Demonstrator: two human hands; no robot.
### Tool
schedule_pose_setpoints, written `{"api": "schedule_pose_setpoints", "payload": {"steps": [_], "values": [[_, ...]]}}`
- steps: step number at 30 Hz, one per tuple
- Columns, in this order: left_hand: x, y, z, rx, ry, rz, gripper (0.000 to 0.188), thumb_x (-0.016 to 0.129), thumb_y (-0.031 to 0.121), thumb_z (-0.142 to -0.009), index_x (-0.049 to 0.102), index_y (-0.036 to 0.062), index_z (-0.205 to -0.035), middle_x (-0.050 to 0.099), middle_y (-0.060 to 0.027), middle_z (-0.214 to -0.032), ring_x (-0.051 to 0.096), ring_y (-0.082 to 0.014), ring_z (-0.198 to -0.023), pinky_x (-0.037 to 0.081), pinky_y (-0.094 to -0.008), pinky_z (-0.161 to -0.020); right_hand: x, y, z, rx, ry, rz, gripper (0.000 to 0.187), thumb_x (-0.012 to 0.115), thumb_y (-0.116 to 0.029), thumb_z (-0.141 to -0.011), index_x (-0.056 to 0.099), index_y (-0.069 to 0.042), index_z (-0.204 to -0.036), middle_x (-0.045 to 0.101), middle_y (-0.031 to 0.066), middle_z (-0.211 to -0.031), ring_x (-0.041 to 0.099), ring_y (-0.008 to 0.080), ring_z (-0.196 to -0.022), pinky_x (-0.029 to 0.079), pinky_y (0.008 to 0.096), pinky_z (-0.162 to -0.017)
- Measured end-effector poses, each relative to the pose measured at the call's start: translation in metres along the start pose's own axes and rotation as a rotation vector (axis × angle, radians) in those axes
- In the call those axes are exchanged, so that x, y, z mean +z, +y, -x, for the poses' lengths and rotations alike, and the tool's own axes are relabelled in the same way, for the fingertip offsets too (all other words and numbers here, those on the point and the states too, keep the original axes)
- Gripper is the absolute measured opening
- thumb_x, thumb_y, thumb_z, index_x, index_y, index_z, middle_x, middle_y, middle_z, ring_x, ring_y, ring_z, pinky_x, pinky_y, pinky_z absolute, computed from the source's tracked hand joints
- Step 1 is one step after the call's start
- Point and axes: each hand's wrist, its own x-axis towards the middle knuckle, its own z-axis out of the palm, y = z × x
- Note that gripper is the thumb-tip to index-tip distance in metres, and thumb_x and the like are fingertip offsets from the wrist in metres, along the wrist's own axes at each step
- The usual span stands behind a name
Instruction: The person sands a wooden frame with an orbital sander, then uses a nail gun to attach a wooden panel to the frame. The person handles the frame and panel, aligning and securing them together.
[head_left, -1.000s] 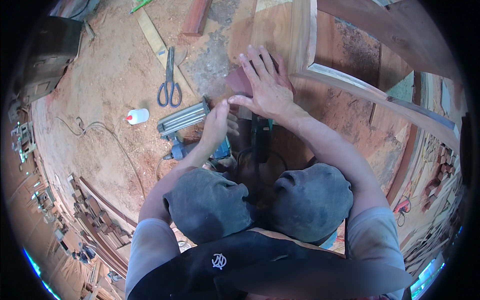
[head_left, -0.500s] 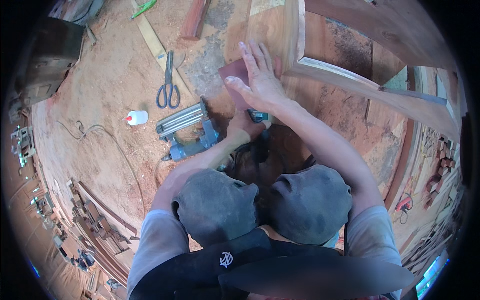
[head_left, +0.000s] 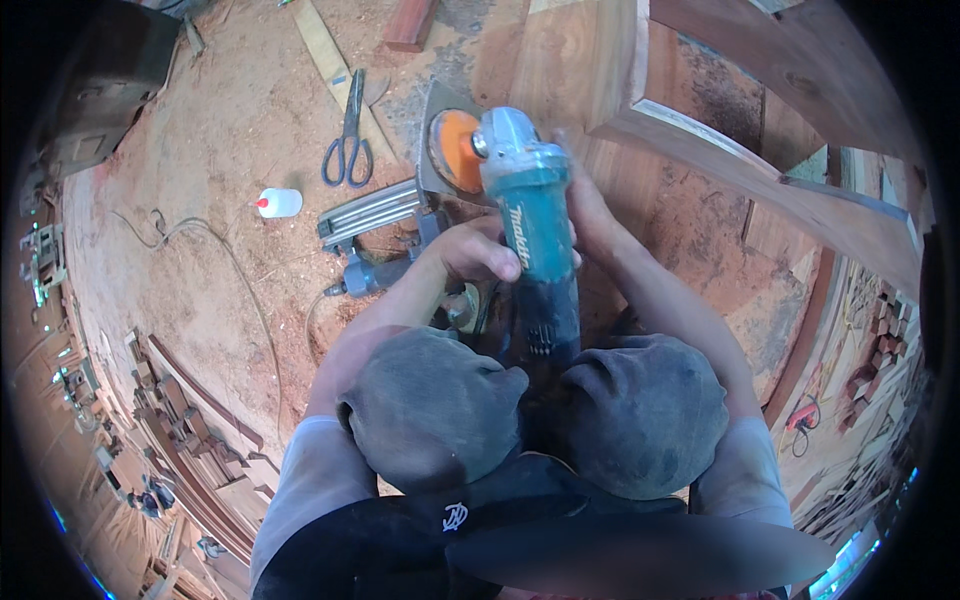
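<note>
A teal and black angle grinder [head_left: 535, 225] is held up over my lap, its head pointing away from me. My left hand [head_left: 478, 250] is wrapped round its body, thumb on the near side. Behind the grinder's head is my right hand [head_left: 588, 205], its fingers mostly hidden and blurred. On the grinder's spindle sits an orange round backing pad [head_left: 458, 150]. A square grey-backed sheet, apparently sandpaper [head_left: 440, 97], lies against the pad's far face, with corners extending beyond it. Just left of the grinder, a nail gun [head_left: 380, 270] rests on the floor.
Black-handled scissors [head_left: 348, 150], a white bottle with a red tip [head_left: 280, 203] and a flat wooden strip [head_left: 325, 45] lie to the left. A reddish wood block [head_left: 410, 25] is at the back. A wooden frame [head_left: 740, 150] stands at the right. Wood offcuts [head_left: 185, 425] lie at left.
The grinder has been raised and turned, bringing its body and orange pad into sight. My right hand has moved from the sheet's face to behind the grinder's head.
</note>
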Motion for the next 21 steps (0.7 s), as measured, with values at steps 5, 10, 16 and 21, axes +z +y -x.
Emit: {"api": "schedule_pose_setpoints", "payload": {"steps": [5,10,16,21], "values": [[0.006,-0.014,-0.004,-0.050,-0.152,-0.027,0.090,0.088,0.017,-0.069,0.049,-0.0031,-0.148,0.063,-0.0224,-0.141,0.059,-0.0309,-0.133,0.041,-0.0442,-0.118,-0.018,0.019,-0.006,0.006,0.139,0.198,0.033,0.062,-0.025,-0.102,0.064,-0.004,-0.127,0.072,0.0086,-0.111,0.072,0.0212,-0.095,0.062,0.0346,-0.084],[0.016,-0.014,0.008,-0.206,0.269,-0.695,0.086,0.086,0.039,-0.080,0.053,-0.0041,-0.146,0.066,-0.0216,-0.136,0.064,-0.0317,-0.126,0.046,-0.0428,-0.113,-0.049,0.026,-0.004,-0.221,0.434,0.444,0.035,0.047,-0.030,-0.109,0.062,-0.007,-0.131,0.073,0.0092,-0.110,0.074,0.0212,-0.093,0.064,0.0360,-0.081],[0.003,0.021,0.054,0.006,0.854,-0.739,0.058,0.074,0.036,-0.096,0.059,-0.0019,-0.137,0.070,-0.0093,-0.117,0.069,-0.0171,-0.097,0.056,-0.0315,-0.089,-0.062,0.037,0.007,-0.446,0.281,0.373,0.026,0.073,-0.015,-0.100,0.059,-0.003,-0.119,0.071,0.0039,-0.095,0.068,0.0077,-0.083,0.056,0.0237,-0.069],[-0.011,0.003,0.020,0.261,0.770,-0.656,0.035,0.075,0.020,-0.096,0.070,-0.0045,-0.121,0.075,-0.0062,-0.107,0.068,-0.0122,-0.094,0.055,-0.0291,-0.088,-0.059,0.050,0.004,-0.467,0.291,0.582,0.023,0.075,-0.016,-0.099,0.061,-0.006,-0.114,0.065,-0.0010,-0.089,0.059,0.0039,-0.074,0.049,0.0225,-0.064]]}}
